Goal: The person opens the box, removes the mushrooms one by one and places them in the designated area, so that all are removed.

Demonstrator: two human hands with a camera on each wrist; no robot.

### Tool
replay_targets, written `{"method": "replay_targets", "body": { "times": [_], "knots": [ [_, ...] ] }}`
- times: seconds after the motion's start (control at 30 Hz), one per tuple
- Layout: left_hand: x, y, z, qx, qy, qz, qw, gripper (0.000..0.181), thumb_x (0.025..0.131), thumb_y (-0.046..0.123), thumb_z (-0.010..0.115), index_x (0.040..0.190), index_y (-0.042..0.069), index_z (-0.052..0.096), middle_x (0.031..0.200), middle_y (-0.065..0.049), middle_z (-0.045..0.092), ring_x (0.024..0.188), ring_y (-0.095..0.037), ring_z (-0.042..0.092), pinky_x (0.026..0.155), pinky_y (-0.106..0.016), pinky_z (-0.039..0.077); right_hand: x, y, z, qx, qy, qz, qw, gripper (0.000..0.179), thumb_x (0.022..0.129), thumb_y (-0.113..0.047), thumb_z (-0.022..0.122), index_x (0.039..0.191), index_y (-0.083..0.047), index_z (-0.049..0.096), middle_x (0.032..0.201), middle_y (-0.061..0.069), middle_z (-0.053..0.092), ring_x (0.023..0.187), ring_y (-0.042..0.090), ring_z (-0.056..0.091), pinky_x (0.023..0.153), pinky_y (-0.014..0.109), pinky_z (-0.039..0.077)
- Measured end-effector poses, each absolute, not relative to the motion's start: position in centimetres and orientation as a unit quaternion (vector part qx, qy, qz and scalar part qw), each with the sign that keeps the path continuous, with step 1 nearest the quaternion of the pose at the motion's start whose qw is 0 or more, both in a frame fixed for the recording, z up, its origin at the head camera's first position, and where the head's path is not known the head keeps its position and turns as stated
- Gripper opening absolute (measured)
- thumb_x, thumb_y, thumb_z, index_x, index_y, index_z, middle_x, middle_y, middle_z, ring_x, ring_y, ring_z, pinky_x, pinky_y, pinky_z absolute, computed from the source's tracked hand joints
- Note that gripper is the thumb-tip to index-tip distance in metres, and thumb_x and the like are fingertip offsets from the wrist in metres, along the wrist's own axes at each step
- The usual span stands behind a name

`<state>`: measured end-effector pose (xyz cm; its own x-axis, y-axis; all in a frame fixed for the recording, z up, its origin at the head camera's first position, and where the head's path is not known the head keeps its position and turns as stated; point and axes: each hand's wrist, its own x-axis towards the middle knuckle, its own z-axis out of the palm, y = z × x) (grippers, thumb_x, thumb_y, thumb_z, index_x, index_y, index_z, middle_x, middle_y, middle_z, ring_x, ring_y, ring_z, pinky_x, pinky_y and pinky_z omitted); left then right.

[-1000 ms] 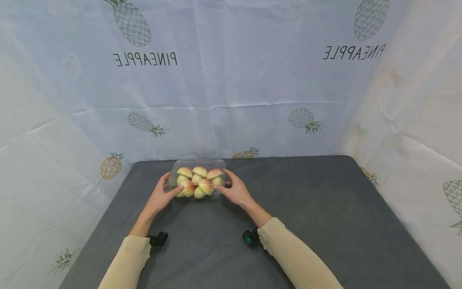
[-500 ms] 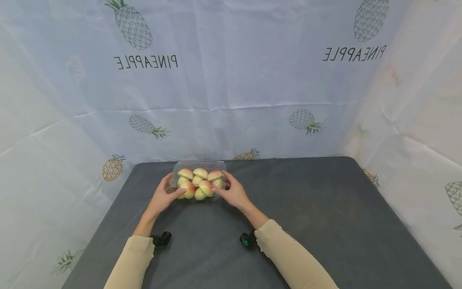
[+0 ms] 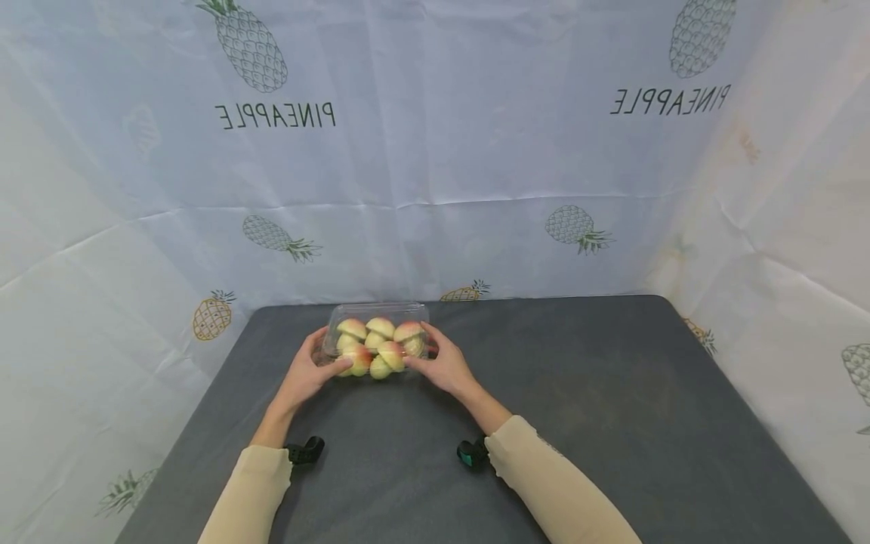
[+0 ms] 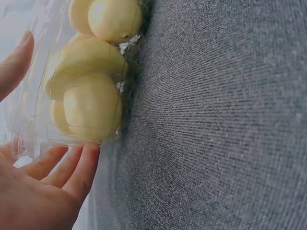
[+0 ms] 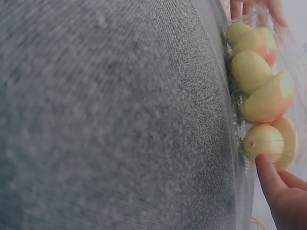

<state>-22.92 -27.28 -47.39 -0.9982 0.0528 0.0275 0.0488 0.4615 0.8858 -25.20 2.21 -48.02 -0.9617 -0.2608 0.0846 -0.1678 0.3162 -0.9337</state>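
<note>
A clear lidded plastic box (image 3: 381,308) is at the far left-centre of the dark table. Inside lie several pale yellow, red-blushed fruits (image 3: 353,355), some looking like halves or mushroom caps. My left hand (image 3: 306,374) holds the box's left end, thumb across the front and fingers round the side. At the opposite end my right hand (image 3: 445,368) grips it the same way. In the left wrist view, fingertips (image 4: 88,158) press on the box's end wall beside the yellow fruits (image 4: 93,105). The right wrist view has one fingertip over the nearest fruit (image 5: 263,143).
The dark grey fabric-covered table (image 3: 578,423) stretches to the right and toward me. A white pineapple-print curtain (image 3: 435,151) hangs just behind its far edge and along both sides. Black straps with small devices (image 3: 306,450) sit at both wrists.
The box has shifted very slightly to the right with both hands still holding its ends. The view has tilted a little since the first frame.
</note>
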Motion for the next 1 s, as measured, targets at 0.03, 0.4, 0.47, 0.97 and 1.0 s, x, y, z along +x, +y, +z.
{"method": "replay_targets", "body": {
  "times": [0.03, 0.4, 0.47, 0.97, 1.0],
  "knots": [
    [-22.9, -27.3, -47.4, 0.028, 0.855, 0.519, 0.002, 0.098, 0.093, 0.038, 0.076, 0.164, 0.013, 0.013, 0.164, -0.024, 0.016, 0.141, -0.045, 0.035, 0.100, -0.061, 0.047, -25.2, 2.3, -48.0, -0.132, 0.809, -0.571, 0.041, 0.080, 0.092, -0.033, 0.078, 0.159, -0.017, 0.037, 0.154, 0.020, 0.043, 0.134, 0.039, 0.051, 0.099, 0.055, 0.052],
    [-22.7, -26.7, -47.3, 0.032, 0.858, 0.513, 0.008, 0.098, 0.093, 0.036, 0.077, 0.164, 0.013, 0.013, 0.164, -0.025, 0.018, 0.136, -0.043, 0.042, 0.095, -0.056, 0.051, -24.9, 3.0, -47.7, -0.131, 0.805, -0.577, 0.045, 0.080, 0.092, -0.031, 0.079, 0.159, -0.016, 0.037, 0.153, 0.021, 0.043, 0.135, 0.040, 0.050, 0.097, 0.054, 0.053],
    [-22.7, -26.6, -47.3, 0.035, 0.857, 0.515, 0.008, 0.098, 0.093, 0.036, 0.077, 0.164, 0.013, 0.013, 0.164, -0.025, 0.019, 0.135, -0.042, 0.043, 0.094, -0.055, 0.052, -24.8, 3.1, -47.7, -0.129, 0.804, -0.579, 0.047, 0.080, 0.092, -0.032, 0.079, 0.159, -0.017, 0.037, 0.153, 0.021, 0.043, 0.135, 0.040, 0.050, 0.097, 0.054, 0.053],
    [-22.6, -25.6, -47.5, 0.034, 0.858, 0.513, 0.003, 0.097, 0.092, 0.037, 0.078, 0.163, 0.014, 0.016, 0.163, -0.023, 0.021, 0.133, -0.041, 0.045, 0.091, -0.053, 0.054, -24.6, 4.2, -47.6, -0.127, 0.804, -0.578, 0.056, 0.083, 0.090, -0.034, 0.081, 0.159, -0.018, 0.037, 0.154, 0.019, 0.042, 0.136, 0.039, 0.049, 0.098, 0.054, 0.052],
    [-22.6, -25.5, -47.5, 0.034, 0.858, 0.513, 0.001, 0.097, 0.092, 0.037, 0.078, 0.163, 0.014, 0.016, 0.162, -0.023, 0.021, 0.133, -0.041, 0.045, 0.090, -0.053, 0.054, -24.6, 4.3, -47.5, -0.126, 0.804, -0.578, 0.056, 0.083, 0.090, -0.034, 0.081, 0.159, -0.018, 0.037, 0.154, 0.019, 0.042, 0.136, 0.038, 0.049, 0.099, 0.054, 0.052]
  ]
}}
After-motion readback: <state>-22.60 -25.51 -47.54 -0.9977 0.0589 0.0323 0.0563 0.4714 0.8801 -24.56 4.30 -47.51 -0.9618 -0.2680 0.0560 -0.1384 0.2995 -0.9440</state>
